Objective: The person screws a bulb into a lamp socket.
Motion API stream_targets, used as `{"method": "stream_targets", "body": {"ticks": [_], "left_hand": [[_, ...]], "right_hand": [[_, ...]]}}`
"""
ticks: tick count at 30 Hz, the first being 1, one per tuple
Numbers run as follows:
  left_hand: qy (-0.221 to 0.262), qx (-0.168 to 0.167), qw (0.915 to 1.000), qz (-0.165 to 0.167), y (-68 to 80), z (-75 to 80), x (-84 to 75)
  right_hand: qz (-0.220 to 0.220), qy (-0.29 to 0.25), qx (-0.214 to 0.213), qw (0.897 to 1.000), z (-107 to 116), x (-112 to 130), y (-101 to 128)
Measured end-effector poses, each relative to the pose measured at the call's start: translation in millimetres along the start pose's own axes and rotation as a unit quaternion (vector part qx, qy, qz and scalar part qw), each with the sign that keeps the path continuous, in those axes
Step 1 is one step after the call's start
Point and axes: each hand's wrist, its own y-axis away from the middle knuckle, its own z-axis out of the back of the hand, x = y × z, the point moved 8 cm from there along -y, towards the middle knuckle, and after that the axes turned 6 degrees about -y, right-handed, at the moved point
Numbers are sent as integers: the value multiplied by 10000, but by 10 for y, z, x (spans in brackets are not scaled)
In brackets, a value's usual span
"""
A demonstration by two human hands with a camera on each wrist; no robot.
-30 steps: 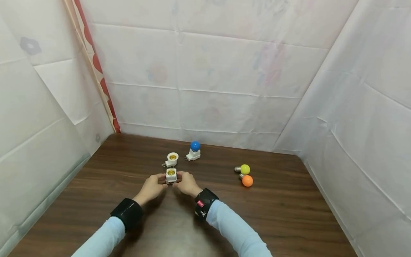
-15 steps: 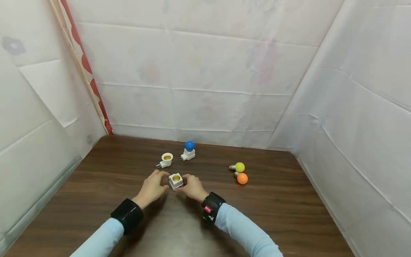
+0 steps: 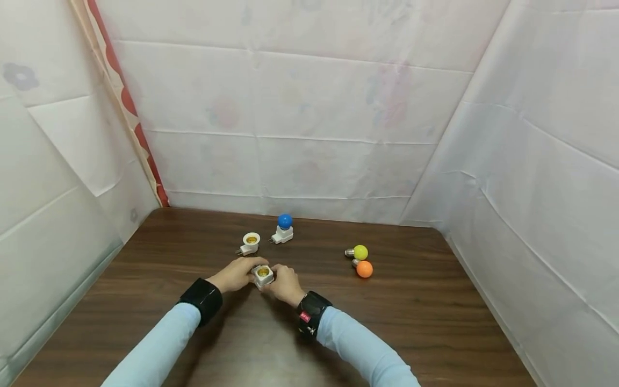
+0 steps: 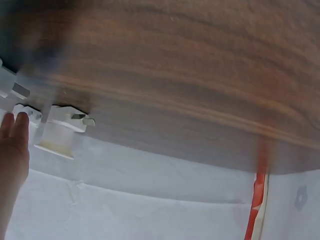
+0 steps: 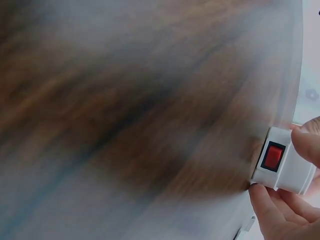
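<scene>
A white plug-in bulb socket with a brass-coloured inside is between my two hands, opening upward. My right hand pinches it from the right; in the right wrist view its thumb and fingers lie on opposite sides of the body, and a red switch shows. At the left side, my left hand holds it with the thumb in front and a finger behind. In the left wrist view the left hand's fingers show at the edge, much of the grip out of sight.
Just behind stands a second, round-rimmed socket. A socket with a blue bulb is farther back. Yellow and orange bulbs lie to the right on the dark wooden table. White sheets enclose its back and sides.
Left fingers moved off the socket half a second ago and are now back on it. The socket has turned and shifted a little away from the round-rimmed one. The head view moved slightly.
</scene>
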Motion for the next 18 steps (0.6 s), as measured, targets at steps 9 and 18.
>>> {"method": "stream_targets", "body": {"ticks": [9, 18], "left_hand": [[761, -338, 9959, 344, 99, 50, -240], [1569, -965, 9821, 397, 300, 269, -789]], "right_hand": [[266, -621, 354, 9971, 205, -42, 187], [892, -1130, 935, 9852, 721, 131, 520]]}}
